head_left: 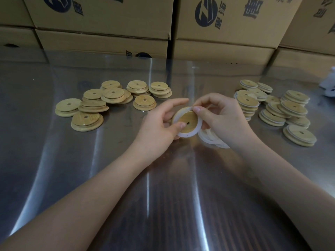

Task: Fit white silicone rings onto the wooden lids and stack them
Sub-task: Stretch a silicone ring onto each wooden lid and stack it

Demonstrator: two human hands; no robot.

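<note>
A round wooden lid (189, 119) with a small centre hole is held above the table's middle by my left hand (159, 127), thumb on its face. A white silicone ring (188, 134) lies around the lid's raised step, and my right hand (223, 116) pinches it at the top edge with thumb and forefinger. Several more loose white rings (212, 139) show under my right hand; whether it holds them or they lie on the table I cannot tell. Bare wooden lids (112, 96) lie in a loose pile at the left. Lids with rings fitted (279, 109) are stacked at the right.
The work surface is a shiny steel table (126, 178). Cardboard boxes (108, 24) form a wall along its far edge. A white object (329, 84) sits at the far right edge, partly cut off.
</note>
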